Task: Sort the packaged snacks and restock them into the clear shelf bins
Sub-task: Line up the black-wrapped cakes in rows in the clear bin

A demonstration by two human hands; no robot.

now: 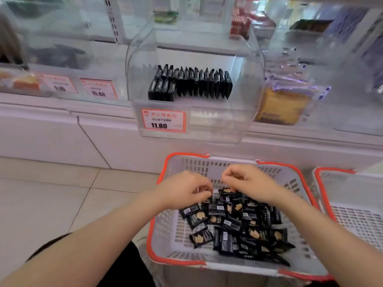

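A white basket with a red rim stands on the floor in front of me and holds a loose pile of black snack packets. My left hand is over the pile's far left edge, its curled fingers pinching a black packet. My right hand hovers at the far side of the pile with curled fingers touching the topmost packets; whether it grips one is hidden. Above, a clear shelf bin holds rows of the same black packets standing upright on its left side.
A price label reading 11.80 is on the bin's front. A second white basket sits at the right. Neighbouring clear bins hold yellow cake packs on the right and other snacks on the left. Tiled floor lies left.
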